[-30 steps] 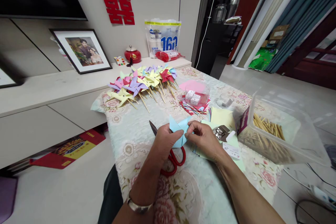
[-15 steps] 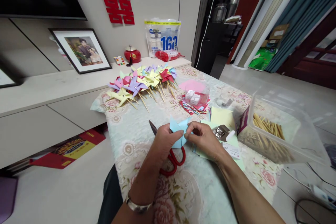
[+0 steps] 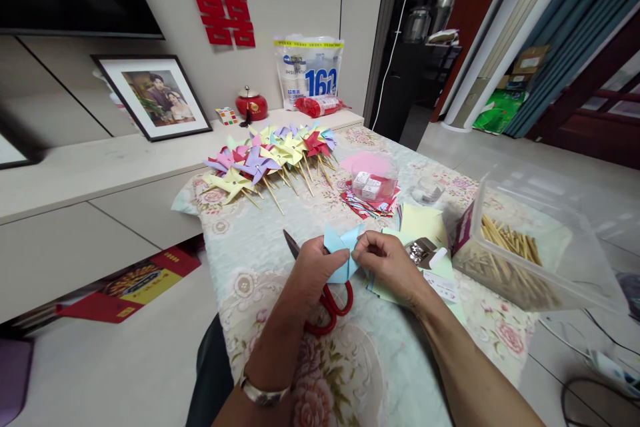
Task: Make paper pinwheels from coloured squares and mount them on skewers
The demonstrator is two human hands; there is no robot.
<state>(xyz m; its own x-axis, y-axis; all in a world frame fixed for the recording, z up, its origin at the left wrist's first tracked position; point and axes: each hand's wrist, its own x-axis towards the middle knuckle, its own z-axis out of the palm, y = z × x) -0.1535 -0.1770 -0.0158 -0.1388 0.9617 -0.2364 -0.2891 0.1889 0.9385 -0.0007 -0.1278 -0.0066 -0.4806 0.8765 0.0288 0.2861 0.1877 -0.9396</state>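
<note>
A light blue paper pinwheel (image 3: 342, 269) with folded-in blades is held above the table between both hands. My left hand (image 3: 320, 263) pinches it from the left, thumb on top near the centre. At its right side my right hand (image 3: 387, 260) has thumb and forefinger pressed together on the paper; whether a pin is between them is too small to make out. Red-handled scissors (image 3: 330, 317) lie beneath, partly covered by my left hand. Right of my right hand, an opened small box of metal pins (image 3: 420, 252) rests on pale green and yellow paper sheets (image 3: 425, 221).
Finished pinwheels on sticks (image 3: 265, 160) are heaped at the table's far left. A clear tub (image 3: 375, 177) stands on coloured paper pieces. To the right, a plastic bin (image 3: 500, 287) holds wooden sticks. A framed photo (image 3: 155, 97) leans on the cabinet behind.
My right fingertips have shifted slightly at the pinwheel's right edge. My left hand keeps its hold, and the other things stay in place.
</note>
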